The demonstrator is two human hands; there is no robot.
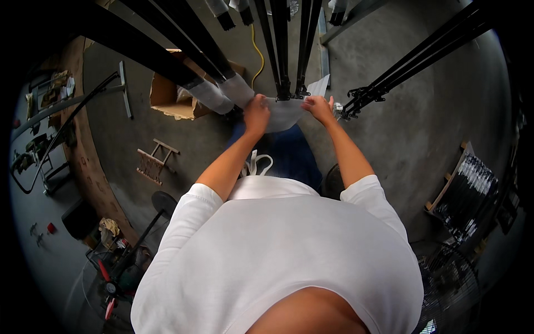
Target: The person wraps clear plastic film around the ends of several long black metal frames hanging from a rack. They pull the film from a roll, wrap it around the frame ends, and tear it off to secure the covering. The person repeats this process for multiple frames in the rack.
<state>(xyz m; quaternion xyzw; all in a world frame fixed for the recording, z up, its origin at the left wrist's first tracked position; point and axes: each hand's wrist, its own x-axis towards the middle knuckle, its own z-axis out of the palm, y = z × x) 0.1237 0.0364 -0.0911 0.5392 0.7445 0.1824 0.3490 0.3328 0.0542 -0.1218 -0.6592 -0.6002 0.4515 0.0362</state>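
Sheet (pixel 283 117), thin + white, is btw both hands, just by lower ends of ctr bars (pixel 282 55); can't tell if touching. L hand (pixel 257 116): fingers closed on its L end. R hand (pixel 321 109): fingers pinching nr R end. Done: 2 wraps (pixel 211 99) on L bars (pixel 146 51). Left, I'd judge: ctr bars, R bars (pixel 411 65), ends bare.
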